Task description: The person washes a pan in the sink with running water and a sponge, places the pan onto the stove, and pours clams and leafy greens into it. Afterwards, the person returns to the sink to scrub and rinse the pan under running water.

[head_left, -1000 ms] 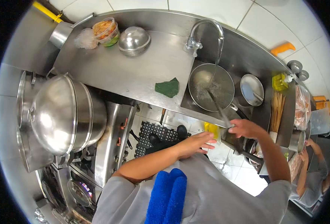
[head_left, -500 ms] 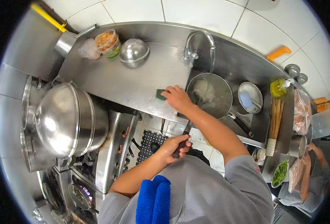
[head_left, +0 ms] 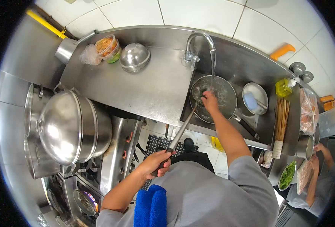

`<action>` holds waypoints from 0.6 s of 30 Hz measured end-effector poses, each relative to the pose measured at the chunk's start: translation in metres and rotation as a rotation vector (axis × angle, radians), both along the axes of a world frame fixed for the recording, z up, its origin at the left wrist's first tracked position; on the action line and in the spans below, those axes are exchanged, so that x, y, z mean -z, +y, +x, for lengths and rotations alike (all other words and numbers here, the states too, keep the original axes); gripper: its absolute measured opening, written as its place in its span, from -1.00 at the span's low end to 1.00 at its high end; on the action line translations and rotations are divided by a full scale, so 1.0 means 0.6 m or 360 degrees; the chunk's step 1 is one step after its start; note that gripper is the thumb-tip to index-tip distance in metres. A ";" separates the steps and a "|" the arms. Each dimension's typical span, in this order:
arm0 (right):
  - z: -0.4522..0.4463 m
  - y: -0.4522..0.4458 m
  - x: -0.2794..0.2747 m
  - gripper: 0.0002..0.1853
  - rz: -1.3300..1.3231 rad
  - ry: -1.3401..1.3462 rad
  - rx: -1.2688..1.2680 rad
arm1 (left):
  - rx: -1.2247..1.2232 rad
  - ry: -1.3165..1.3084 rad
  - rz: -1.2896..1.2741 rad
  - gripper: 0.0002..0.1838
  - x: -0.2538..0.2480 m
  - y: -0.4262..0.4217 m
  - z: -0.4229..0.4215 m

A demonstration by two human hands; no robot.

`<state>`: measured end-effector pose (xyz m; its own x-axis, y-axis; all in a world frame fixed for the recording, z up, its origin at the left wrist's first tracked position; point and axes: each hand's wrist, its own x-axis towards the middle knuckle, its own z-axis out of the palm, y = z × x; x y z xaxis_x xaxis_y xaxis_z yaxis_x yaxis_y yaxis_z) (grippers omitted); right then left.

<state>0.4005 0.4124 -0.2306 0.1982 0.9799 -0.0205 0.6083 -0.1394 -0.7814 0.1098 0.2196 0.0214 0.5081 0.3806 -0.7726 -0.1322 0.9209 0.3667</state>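
My left hand [head_left: 155,164] is closed around the dark handle of a long metal cooking utensil [head_left: 182,130], which slants up to the sink. Its far end lies over the wide pan [head_left: 232,104], partly hidden, so I cannot tell its kind. My right hand [head_left: 210,102] is closed on a dark green scouring pad [head_left: 202,92] at that far end, inside the pan. Water runs from the curved faucet [head_left: 202,34] into the pan, where suds float.
Right of the pan, a smaller metal pan [head_left: 261,90] holds a blue sponge [head_left: 250,101]. A soap bottle [head_left: 283,88] and a bamboo brush [head_left: 280,125] stand at the right edge. Metal bowls [head_left: 134,58] sit on the counter. A large lidded pot [head_left: 67,126] is left, near a lit burner. Another person works far right.
My right hand has moved with the scouring pad from the counter into the pan. My left hand has drawn down and left, and the utensil now reaches over the pan.
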 end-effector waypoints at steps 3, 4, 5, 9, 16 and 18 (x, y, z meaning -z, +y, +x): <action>0.003 -0.011 -0.062 -0.65 -0.0291 -0.0533 -0.0253 | 0.0009 -0.0074 -0.0053 -0.68 -0.005 0.003 -0.012; 0.007 -0.011 -0.072 -0.62 -0.0326 -0.0934 -0.0364 | 0.0013 -0.0123 -0.0098 -0.69 -0.007 0.002 -0.015; 0.006 -0.004 -0.069 -0.62 -0.0327 -0.0936 -0.0355 | 0.0022 -0.0173 -0.0141 -0.70 -0.008 0.003 -0.016; -0.009 0.025 -0.058 -0.66 -0.0120 -0.0827 0.0082 | 0.0105 -0.0187 -0.0185 -0.64 -0.014 -0.005 -0.009; 0.069 0.003 -0.063 -0.73 -0.0166 -0.1069 -0.0221 | 0.0257 0.0127 0.0044 -0.71 -0.023 -0.001 -0.024; 0.103 0.013 -0.078 -0.70 -0.0125 -0.1126 -0.0070 | 0.0597 0.0488 0.0384 -0.62 -0.013 -0.010 -0.017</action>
